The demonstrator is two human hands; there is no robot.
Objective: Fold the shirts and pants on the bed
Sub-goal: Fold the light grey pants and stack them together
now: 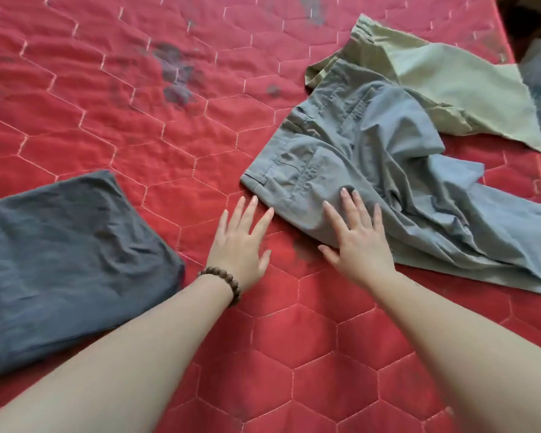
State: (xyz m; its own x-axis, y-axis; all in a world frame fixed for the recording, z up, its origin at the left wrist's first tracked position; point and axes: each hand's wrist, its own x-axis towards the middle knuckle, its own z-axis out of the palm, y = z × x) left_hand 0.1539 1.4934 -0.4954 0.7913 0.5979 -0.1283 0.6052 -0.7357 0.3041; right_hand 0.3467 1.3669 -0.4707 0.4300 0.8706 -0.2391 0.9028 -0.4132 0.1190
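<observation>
Bare forearms reach in from the bottom edge, 2 of them, over a red quilted bed cover [132, 126] stitched in hexagons; the left hand [242, 245] lies flat with straight, spread fingers, palm down on the cover, its fingertips just short of the waistband corner of the grey-blue pants [350, 157]; a brown bead bracelet [224, 284] circles that wrist; the right hand [358, 242] is likewise flat and spread, gripping nothing, its fingers pressed onto the pants near a back pocket, its heel over the near edge of the cloth; the pants lie rumpled right of centre, waistband toward the left, legs trailing off to the right edge; under their far side lies a pale green garment [450, 76]; well apart to the left lies a folded dark grey garment [66, 264]; dark blotches [177, 76] mark the cover farther back.
</observation>
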